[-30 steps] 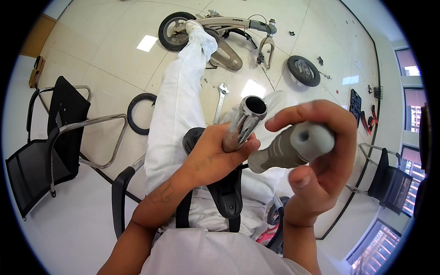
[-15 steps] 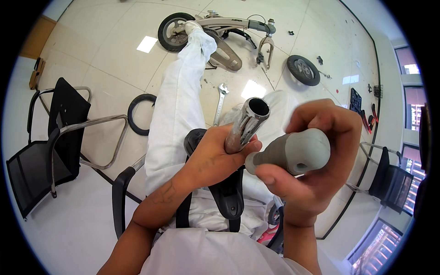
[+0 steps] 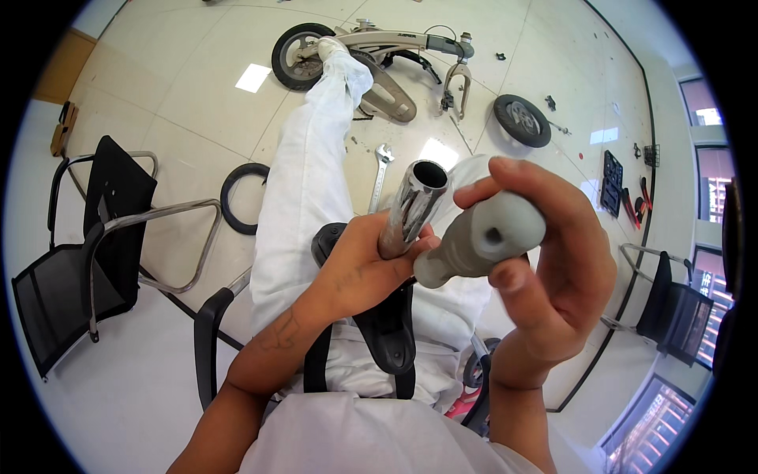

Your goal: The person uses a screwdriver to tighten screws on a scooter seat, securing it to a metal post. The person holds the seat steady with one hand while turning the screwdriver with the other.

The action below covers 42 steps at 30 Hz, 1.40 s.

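Observation:
My left hand (image 3: 367, 265) is closed round a chrome seat post (image 3: 412, 207), its hollow end tilted up toward me. Below that hand lies a black bicycle saddle (image 3: 387, 340) over my lap, partly hidden by the hand. In my right hand (image 3: 564, 272), between thumb and curled fingers, is a grey handlebar grip (image 3: 478, 237) with a small hole in its rounded end. The grip's narrower end points at my left hand, close to its fingers; whether they touch I cannot tell.
A bicycle frame (image 3: 387, 39) with one wheel lies ahead under my foot. Around it on the floor are a loose wheel (image 3: 522, 121), a tyre (image 3: 229, 197), an adjustable wrench (image 3: 380, 178), and a black tool case (image 3: 611, 183). Chairs (image 3: 118, 213) stand at both sides.
The grip has moved left and slightly up, its rounded end turning so the hole faces me more. My right fingers have shifted on it. The seat post has moved slightly left with my left hand.

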Tool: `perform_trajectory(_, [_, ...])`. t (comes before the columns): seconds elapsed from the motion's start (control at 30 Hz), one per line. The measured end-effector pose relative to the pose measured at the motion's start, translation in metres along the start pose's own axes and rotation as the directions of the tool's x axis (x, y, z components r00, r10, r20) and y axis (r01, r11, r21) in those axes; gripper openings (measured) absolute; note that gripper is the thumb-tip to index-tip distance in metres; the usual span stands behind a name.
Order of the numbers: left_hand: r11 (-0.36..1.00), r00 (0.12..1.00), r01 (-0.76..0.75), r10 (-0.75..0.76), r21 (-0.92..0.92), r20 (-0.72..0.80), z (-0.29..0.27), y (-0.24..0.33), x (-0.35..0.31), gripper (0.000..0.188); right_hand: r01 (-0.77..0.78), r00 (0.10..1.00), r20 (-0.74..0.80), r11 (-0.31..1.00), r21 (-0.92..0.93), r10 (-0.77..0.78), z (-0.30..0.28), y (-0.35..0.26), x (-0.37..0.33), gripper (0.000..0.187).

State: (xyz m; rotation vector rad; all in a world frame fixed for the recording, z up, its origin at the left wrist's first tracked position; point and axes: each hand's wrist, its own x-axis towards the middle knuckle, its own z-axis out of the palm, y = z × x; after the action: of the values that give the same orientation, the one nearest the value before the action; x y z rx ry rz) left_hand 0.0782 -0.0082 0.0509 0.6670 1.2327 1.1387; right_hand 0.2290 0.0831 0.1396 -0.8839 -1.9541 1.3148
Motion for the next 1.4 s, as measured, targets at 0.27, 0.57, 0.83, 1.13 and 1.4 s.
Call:
perform_trajectory(0.27, [0.984, 0.985, -0.169, 0.17, 0.058, -0.005, 0.006, -0.016, 0.004, 0.013, 0.245, 0.97, 0.055, 0.953, -0.18, -0.238, 0.003, 0.007, 0.006, 0.059])
perform_trajectory(0.57, [0.994, 0.993, -0.108, 0.109, -0.026, 0.039, -0.002, -0.017, 0.001, 0.013, 0.088, 0.995, 0.032, 0.992, 0.094, -0.092, 0.006, 0.008, 0.004, 0.056])
perform_trajectory(0.83, [0.99, 0.991, -0.134, 0.134, 0.032, -0.008, 0.002, -0.013, 0.0, 0.017, 0.097, 0.995, -0.016, 0.991, -0.092, -0.098, -0.002, 0.005, 0.001, 0.058])
perform_trajectory(1.13, [0.98, 0.98, -0.195, 0.197, 0.046, -0.04, 0.005, -0.022, 0.002, 0.018, 0.322, 0.946, 0.05, 0.946, -0.03, -0.32, 0.01, 0.016, 0.008, 0.06])
perform_trajectory(1.4, [0.989, 0.988, -0.15, 0.15, -0.005, -0.024, 0.005, -0.019, 0.002, 0.017, 0.366, 0.92, 0.117, 0.926, 0.091, -0.375, 0.002, 0.023, 0.01, 0.06])
